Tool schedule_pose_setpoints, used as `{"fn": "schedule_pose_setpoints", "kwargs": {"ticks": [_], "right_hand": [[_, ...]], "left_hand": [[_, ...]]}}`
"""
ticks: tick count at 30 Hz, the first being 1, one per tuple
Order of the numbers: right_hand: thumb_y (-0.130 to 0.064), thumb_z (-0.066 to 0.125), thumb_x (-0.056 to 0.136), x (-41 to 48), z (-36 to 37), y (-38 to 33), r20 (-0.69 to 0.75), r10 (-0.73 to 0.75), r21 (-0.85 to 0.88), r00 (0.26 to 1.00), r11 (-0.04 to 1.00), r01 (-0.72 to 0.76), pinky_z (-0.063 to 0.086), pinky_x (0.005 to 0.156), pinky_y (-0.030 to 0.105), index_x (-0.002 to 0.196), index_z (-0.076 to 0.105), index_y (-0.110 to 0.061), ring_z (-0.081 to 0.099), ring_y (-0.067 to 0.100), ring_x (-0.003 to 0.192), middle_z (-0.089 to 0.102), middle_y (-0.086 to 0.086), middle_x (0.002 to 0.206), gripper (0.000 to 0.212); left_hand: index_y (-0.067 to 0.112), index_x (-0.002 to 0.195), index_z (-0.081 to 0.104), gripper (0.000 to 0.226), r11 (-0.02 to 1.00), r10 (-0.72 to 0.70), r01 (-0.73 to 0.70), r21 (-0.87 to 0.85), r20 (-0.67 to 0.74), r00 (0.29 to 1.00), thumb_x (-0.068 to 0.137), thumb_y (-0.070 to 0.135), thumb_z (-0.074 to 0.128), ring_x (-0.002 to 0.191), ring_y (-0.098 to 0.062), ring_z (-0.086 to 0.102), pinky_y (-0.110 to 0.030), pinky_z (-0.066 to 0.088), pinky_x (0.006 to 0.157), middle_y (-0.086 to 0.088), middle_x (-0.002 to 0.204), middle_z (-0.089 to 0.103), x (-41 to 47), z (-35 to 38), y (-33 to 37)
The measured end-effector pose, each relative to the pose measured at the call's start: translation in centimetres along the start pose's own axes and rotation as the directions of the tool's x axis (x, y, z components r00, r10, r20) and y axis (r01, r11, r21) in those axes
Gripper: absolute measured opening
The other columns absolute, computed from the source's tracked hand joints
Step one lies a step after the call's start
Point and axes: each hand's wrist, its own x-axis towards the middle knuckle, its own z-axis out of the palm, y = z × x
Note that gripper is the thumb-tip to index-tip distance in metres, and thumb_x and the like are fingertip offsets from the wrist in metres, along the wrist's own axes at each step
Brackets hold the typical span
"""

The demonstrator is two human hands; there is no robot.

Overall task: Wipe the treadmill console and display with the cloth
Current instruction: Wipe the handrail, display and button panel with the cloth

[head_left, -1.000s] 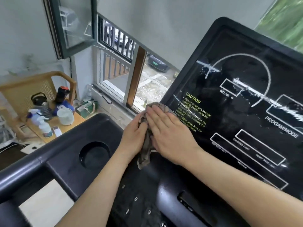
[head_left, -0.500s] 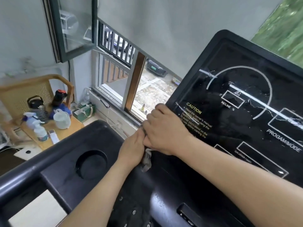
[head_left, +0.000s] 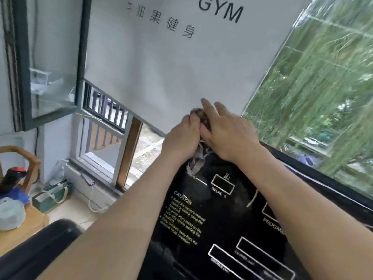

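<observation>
The black treadmill display fills the lower right, with white outlined boxes and a yellow CAUTION label. A brownish patterned cloth is bunched at the display's top left corner. My left hand grips the cloth from the left, fingers curled over it. My right hand lies on top of the cloth with fingers stretched out flat, pressing it against the top edge. A tail of cloth hangs down between the two hands onto the screen.
A black handrail runs across the lower left. Left of it, a wooden chair carries bottles and a cup. An open window swings inward at upper left. A white wall panel with GYM lettering stands behind the display.
Both hands have slid the cloth from the display's lower left, beside the CAUTION label, up to its top left corner. My right fingers went from curled to stretched out.
</observation>
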Motion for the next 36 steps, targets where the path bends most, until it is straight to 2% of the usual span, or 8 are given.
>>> {"fn": "schedule_pose_setpoints", "kwargs": {"ticks": [2,6,8,10,16,24,31,36], "right_hand": [[-0.055,0.020,0.098,0.5,-0.6,1.3,0.041,0.078,-0.041,0.996,0.996,-0.077,0.042,0.068,0.038,0.144,0.027,-0.019,0.062,0.034,0.101,0.058,0.011,0.124,0.059],[-0.063,0.028,0.094,0.0,-0.7,0.9,-0.018,0.134,-0.067,0.991,0.989,-0.135,0.035,0.065,0.037,0.122,0.043,-0.012,0.061,0.032,0.096,0.062,0.009,0.107,0.059],[-0.062,0.028,0.094,-0.9,0.1,0.3,-0.065,0.133,-0.096,0.989,0.986,-0.139,0.042,0.085,0.044,0.138,0.034,-0.009,0.052,0.034,0.117,0.053,0.014,0.128,0.069],[-0.057,0.022,0.096,-2.0,0.8,-0.5,-0.092,0.113,-0.098,0.989,0.988,-0.122,0.022,0.113,0.051,0.151,0.014,-0.007,0.023,0.034,0.143,0.029,0.018,0.152,0.075],[-0.054,0.013,0.098,-2.5,1.4,-0.7,-0.079,0.061,-0.108,0.995,0.992,-0.069,-0.006,0.118,0.053,0.154,-0.005,-0.011,-0.014,0.029,0.148,-0.007,0.013,0.162,0.073],[-0.053,0.024,0.096,-2.9,1.6,-1.8,-0.116,-0.201,-0.177,0.973,0.968,0.179,-0.005,0.114,0.056,0.148,0.034,-0.016,0.013,0.025,0.148,0.028,0.007,0.157,0.065],[-0.046,0.032,0.094,-8.4,6.9,-10.0,0.133,-0.601,-0.127,0.788,0.778,0.615,0.019,0.114,0.054,0.110,0.065,-0.005,0.051,0.037,0.114,0.064,0.017,0.112,0.055],[-0.047,0.030,0.098,-9.5,8.2,-11.9,0.181,-0.628,-0.107,0.757,0.753,0.650,0.001,0.116,0.046,0.131,0.056,-0.013,0.045,0.031,0.126,0.058,0.011,0.131,0.055]], "left_hand": [[0.017,0.128,0.049,0.048,0.999,0.040,-0.040,-0.007,-0.030,0.999,0.104,0.042,0.016,0.117,-0.029,0.053,-0.038,0.038,0.093,-0.010,0.127,0.058,1.5,0.2,1.5],[0.022,0.119,0.058,0.060,0.999,-0.007,0.008,-0.034,0.022,1.000,0.100,0.057,0.014,0.106,-0.020,0.054,-0.032,0.034,0.082,0.000,0.111,0.059,0.4,0.0,-1.1],[0.025,0.120,0.058,0.060,0.999,-0.023,0.023,-0.032,0.010,1.000,0.099,0.060,0.014,0.100,-0.014,0.052,-0.030,0.033,0.081,0.007,0.107,0.055,-1.2,0.1,-2.4],[0.025,0.123,0.057,0.058,0.998,-0.031,0.030,-0.052,-0.031,0.999,0.098,0.060,0.017,0.098,-0.011,0.050,-0.028,0.032,0.082,0.010,0.107,0.052,-2.3,0.3,-2.9],[0.021,0.119,0.059,0.058,1.000,0.009,-0.011,-0.016,-0.095,0.995,0.099,0.059,0.020,0.100,-0.019,0.058,-0.033,0.041,0.084,0.001,0.111,0.064,-2.9,0.5,-4.2],[0.030,0.099,0.044,0.040,0.985,0.075,-0.053,0.163,-0.133,0.988,0.096,0.056,0.014,0.067,-0.009,0.052,-0.027,0.034,0.057,0.014,0.073,0.051,-7.9,0.8,-6.3],[0.040,0.108,0.044,0.043,0.946,-0.202,0.218,0.238,-0.091,0.975,0.088,0.062,0.014,0.093,-0.022,0.060,-0.034,0.040,0.071,0.013,0.096,0.057,-19.4,-0.1,-16.5],[0.050,0.108,0.045,0.018,0.969,-0.200,0.214,0.120,-0.117,0.973,0.102,0.042,0.031,0.102,-0.003,0.055,-0.016,0.036,0.079,0.022,0.106,0.057,-21.4,-0.4,-16.7]]}}
